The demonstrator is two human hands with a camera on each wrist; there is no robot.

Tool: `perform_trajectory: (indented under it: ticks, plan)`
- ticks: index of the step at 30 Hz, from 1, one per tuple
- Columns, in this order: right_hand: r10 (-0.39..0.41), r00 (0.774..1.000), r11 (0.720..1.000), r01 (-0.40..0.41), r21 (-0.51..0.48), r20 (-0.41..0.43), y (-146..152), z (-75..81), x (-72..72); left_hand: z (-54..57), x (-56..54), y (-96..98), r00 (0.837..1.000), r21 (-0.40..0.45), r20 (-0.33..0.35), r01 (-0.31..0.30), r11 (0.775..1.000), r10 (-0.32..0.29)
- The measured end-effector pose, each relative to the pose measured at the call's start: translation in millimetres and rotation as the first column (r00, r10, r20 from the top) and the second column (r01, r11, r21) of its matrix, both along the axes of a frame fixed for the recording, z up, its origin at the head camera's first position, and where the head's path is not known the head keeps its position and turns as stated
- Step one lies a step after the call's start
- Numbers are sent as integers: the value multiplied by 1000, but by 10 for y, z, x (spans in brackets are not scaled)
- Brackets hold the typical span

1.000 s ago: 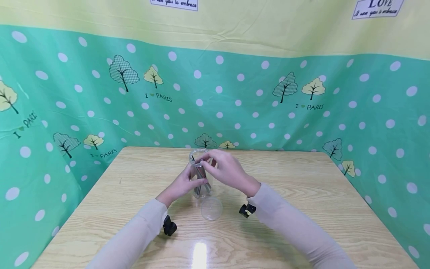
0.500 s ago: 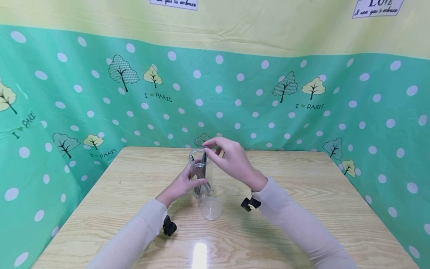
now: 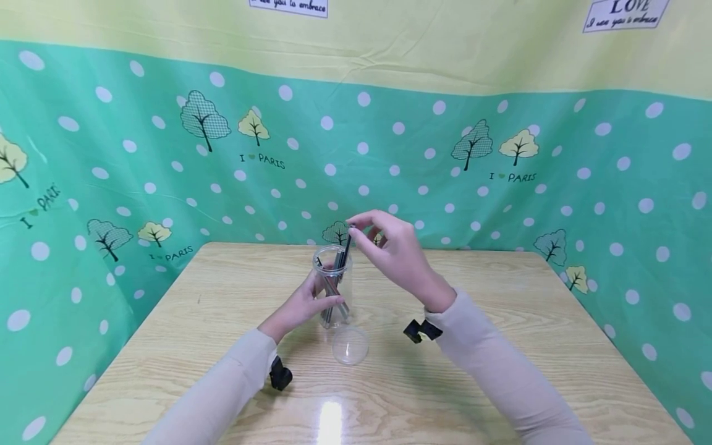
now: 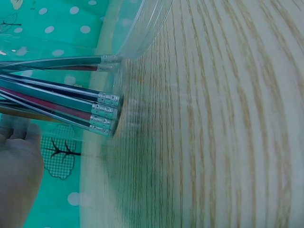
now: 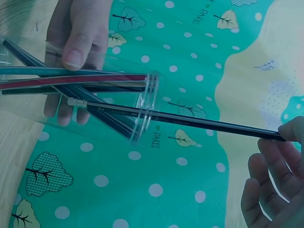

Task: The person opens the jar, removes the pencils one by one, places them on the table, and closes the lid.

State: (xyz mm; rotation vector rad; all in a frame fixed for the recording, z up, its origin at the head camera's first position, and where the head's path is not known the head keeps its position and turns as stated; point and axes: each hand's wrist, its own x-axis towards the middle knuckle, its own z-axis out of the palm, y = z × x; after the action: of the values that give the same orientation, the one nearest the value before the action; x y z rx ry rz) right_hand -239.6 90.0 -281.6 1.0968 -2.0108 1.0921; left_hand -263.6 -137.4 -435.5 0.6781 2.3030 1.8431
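Observation:
My left hand [image 3: 303, 308] grips a clear plastic jar [image 3: 347, 290] around its side, the thumb across the front. Several pencils [image 4: 71, 99] lean inside, eraser ends down in the left wrist view; most are dark or teal, at least one red. Above the mouth, my right hand [image 3: 397, 256] pinches a black pencil [image 5: 213, 124] by its upper end between thumb and fingertips. That pencil slants out through the jar's rim [image 5: 151, 90], its eraser end still within the jar. The other right fingers are loosely bent.
A round clear lid [image 3: 350, 346] lies on the wooden table [image 3: 478, 383] just in front of the jar. Behind the table hangs a green and yellow patterned curtain [image 3: 389, 148]. Black wrist cameras [image 3: 280, 374] sit at both cuffs.
My right hand has risen from the jar's mouth up and to the right, drawing the black pencil partway out. The left hand and jar have stayed put.

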Motion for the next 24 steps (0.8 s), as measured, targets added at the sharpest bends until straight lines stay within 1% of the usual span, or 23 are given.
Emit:
perform_trajectory:
  ticks: [6,12,15,19,20,24]
  plan:
    - [4,1000,999,-4,-34,-3,57,71,36,-15,5,-8,1000,-16,9,-21,1000,21]
    - [-7,998,997,2,-76,-67,120,155,64,-11,5,-5,1000,-23,-6,-17,1000,17]
    - [-17,996,996,8,-92,-92,148,190,73,-13,11,-9,1000,-34,4,-28,999,28]
    - [-25,994,994,14,-105,-103,181,223,76,-5,21,-12,1000,-35,3,-30,999,30]
    - [-26,994,994,14,-110,-105,188,231,77,31,48,-4,999,-32,8,-31,999,32]
    - [-29,994,992,14,-128,-110,224,262,80,36,50,-1,1000,-28,6,-31,999,31]
